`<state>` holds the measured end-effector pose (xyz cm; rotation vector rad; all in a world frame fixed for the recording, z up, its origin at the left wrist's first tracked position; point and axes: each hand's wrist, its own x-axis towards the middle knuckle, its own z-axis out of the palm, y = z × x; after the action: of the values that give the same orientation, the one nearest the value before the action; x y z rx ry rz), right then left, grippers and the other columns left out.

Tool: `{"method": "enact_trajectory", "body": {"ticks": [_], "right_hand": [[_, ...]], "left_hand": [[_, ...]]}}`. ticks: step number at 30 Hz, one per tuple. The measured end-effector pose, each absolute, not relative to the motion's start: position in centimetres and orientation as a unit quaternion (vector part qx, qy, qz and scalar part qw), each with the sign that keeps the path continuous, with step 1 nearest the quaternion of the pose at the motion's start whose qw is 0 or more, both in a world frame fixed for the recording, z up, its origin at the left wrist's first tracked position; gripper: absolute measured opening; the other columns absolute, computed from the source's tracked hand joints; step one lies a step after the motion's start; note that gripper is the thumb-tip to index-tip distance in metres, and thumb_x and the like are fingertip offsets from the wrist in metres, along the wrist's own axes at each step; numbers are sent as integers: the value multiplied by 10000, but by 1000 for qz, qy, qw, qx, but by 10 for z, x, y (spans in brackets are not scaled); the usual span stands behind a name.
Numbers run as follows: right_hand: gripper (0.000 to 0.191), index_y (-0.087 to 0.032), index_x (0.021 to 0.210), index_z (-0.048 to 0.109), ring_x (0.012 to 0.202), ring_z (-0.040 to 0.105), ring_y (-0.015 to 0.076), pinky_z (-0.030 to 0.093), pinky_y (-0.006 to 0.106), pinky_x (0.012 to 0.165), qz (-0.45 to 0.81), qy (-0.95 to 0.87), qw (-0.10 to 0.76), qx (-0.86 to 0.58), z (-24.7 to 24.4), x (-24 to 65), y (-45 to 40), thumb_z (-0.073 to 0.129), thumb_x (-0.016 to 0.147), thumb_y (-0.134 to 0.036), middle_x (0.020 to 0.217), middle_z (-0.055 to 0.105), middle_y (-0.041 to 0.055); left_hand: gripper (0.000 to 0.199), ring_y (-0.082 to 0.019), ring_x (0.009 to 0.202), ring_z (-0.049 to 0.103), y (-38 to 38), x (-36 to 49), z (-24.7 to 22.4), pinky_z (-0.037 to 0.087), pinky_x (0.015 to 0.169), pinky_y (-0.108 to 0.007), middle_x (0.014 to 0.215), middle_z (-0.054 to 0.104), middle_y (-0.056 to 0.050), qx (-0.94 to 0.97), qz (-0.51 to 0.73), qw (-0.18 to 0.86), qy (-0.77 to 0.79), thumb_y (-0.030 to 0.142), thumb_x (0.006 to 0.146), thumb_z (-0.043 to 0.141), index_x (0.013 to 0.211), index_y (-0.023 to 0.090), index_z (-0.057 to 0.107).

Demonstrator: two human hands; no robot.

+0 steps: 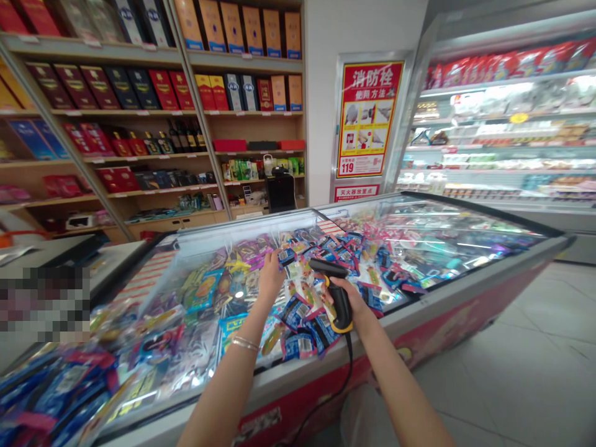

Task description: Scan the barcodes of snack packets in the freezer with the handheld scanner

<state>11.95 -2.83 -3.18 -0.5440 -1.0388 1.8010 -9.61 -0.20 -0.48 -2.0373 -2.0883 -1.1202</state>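
Reaching over the rim of a chest freezer, left hand pinching a small blue packet between the fingertips, hand nearly closed on it (thin silver bracelet on that wrist). Right hand wrapped around the grip of a handheld barcode scanner, black with yellow trim, fingers closed, nose of the scanner aimed left toward the pinched packet, near it but not touching. Black cable hanging from the scanner's base, down past the rim and across the red front panel of the freezer. Packet held just above a loose heap of snack packets in mixed colours, many showing white barcode labels, both hands hovering over that heap. Glass lid covering the far section of the freezer, more packets dimly visible under the glare. Behind: wooden shelves stacked with boxed liquor gift sets, red fire hydrant instruction sign on a pillar, refrigerated display case at right, pale floor tiles beside the freezer.
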Motion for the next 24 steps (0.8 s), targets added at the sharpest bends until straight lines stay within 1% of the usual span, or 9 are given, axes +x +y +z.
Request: {"method": "enact_trajectory", "body": {"ticks": [4, 11, 16, 20, 24], "right_hand": [[354, -129, 969, 671, 408, 465, 102, 407, 230, 445, 732, -422, 486, -223, -27, 118, -32, 661, 732, -393, 501, 554, -19], [352, -122, 954, 681, 413, 471, 94, 396, 224, 436, 730, -424, 490, -218, -27, 118, -31, 666, 725, -389, 533, 577, -10], [332, -125, 915, 704, 413, 460, 84, 383, 223, 431, 729, -421, 494, -219, -26, 118, -31, 684, 699, -376, 596, 616, 3], [352, -124, 947, 699, 416, 455, 101, 348, 224, 401, 732, -423, 485, -224, -22, 119, -34, 676, 712, -385, 538, 586, -1], [366, -119, 959, 692, 416, 454, 108, 345, 226, 397, 732, -424, 483, -225, -20, 119, -36, 674, 711, -388, 517, 574, -4]], "left_hand": [[614, -257, 1072, 601, -11, -89, 1, 507, 847, -341, 1294, 533, -113, -680, -350, 55, -642, 50, 744, 491, 1336, 207, 435], [655, -234, 1066, 603, -14, -90, 5, 484, 914, -346, 1313, 555, -120, -685, -310, 137, -644, 13, 753, 431, 1385, 185, 423], [718, -222, 1054, 604, -14, -93, 4, 470, 906, -326, 1294, 578, -110, -682, -300, 160, -648, 11, 739, 444, 1428, 200, 373], [694, -219, 1055, 601, -16, -92, 6, 458, 909, -329, 1302, 576, -106, -688, -282, 175, -646, 24, 763, 431, 1431, 202, 368], [685, -213, 1059, 599, -19, -90, 9, 449, 916, -329, 1295, 584, -105, -684, -266, 184, -653, 25, 778, 417, 1434, 216, 368]]}}
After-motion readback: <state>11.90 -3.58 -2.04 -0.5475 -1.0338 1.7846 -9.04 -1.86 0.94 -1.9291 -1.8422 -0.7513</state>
